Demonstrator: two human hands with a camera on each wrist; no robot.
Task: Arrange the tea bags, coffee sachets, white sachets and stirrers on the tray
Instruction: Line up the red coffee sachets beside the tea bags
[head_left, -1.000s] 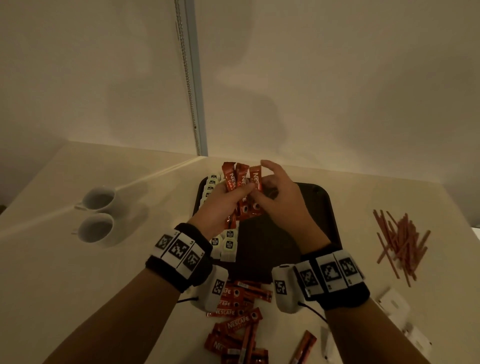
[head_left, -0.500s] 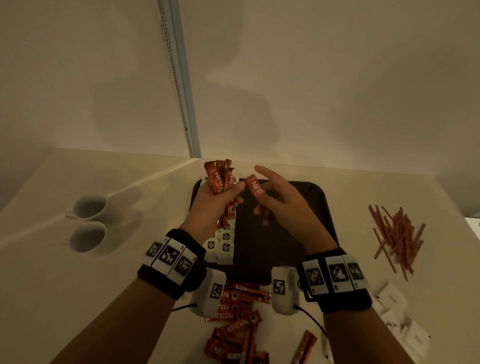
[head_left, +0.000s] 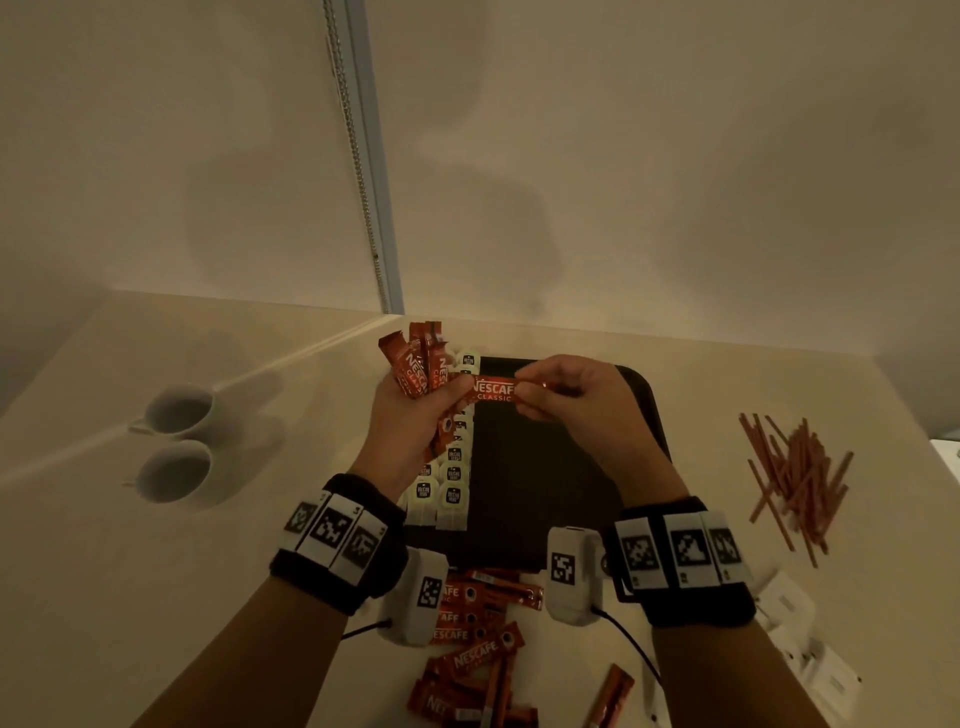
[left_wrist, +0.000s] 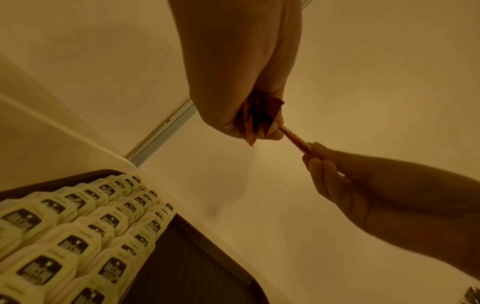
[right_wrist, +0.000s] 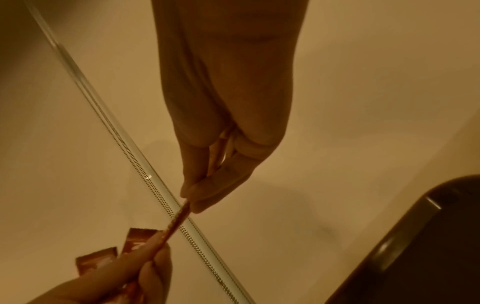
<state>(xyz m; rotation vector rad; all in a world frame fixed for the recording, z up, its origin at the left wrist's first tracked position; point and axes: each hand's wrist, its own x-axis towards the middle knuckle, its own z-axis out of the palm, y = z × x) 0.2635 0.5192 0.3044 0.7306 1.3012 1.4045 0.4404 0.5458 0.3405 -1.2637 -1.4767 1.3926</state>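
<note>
Two cups (head_left: 179, 447) are standing at far left on the table (head_left: 104, 571), well apart from the work. Next rightward, the left hand (head_left: 410, 421) is gripping a fanned bunch of coffee sachets (head_left: 418, 364), fingers curled round their lower ends, and its thumb and forefinger are also touching the left end of a single sachet (head_left: 493, 389) lying level between the hands. Under that hand, the tea bags (head_left: 447, 478) are sitting in overlapping rows along the left side of the tray (head_left: 644, 415); the rest of the tray floor is showing bare.

Right hand (head_left: 576, 405) is pinching the single sachet's right end, fingers bent round it. Judgement: the sachet is being passed or squared up before laying down beside the tea bags. Doing it well likely means keeping the print facing up, letting one hand take the sachet fully before the other lets go, and keeping the bunch tight so none slide out.

More loose sachets (head_left: 478, 654) are lying on the table nearer the person, off the tray. Farther right, stirrers (head_left: 795, 478) are lying heaped on the table, and white sachets (head_left: 810, 654) are waiting at the near right edge, all untouched.
</note>
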